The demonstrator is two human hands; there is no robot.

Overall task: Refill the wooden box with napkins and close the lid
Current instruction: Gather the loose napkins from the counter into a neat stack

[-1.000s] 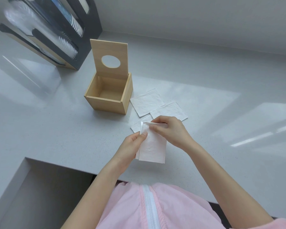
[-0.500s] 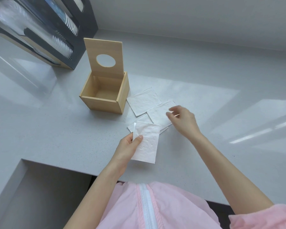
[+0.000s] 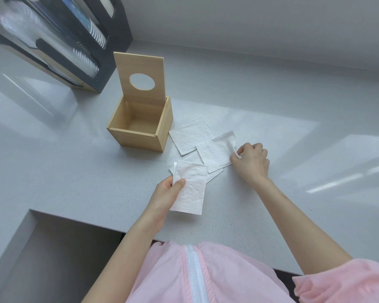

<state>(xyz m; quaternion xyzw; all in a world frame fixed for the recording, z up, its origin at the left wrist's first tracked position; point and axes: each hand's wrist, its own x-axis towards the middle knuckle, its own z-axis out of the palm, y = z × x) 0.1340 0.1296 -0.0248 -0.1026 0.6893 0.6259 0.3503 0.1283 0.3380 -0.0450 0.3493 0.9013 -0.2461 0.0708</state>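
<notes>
Folded napkin [image 3: 189,189] is held by left hand [image 3: 165,193], thumb on top. Loose napkin [image 3: 217,153] is pinched at its right edge by right hand [image 3: 252,161]. Wooden box [image 3: 140,127] is left open w/ lid [image 3: 140,78] up, far-left of napkins.

Matt pale wooden box [image 3: 138,136], embossed paper napkins [image 3: 190,136], glossy speckled counter [image 3: 74,182].

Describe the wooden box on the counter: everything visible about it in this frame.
The light wooden box is square and open-topped, its inside empty down to the bare floor. Its flat wooden lid, pierced by a round hole, stands upright along the far wall. The box rests on the grey counter; neither hand touches it. A white napkin lies close beside its right wall.
</notes>
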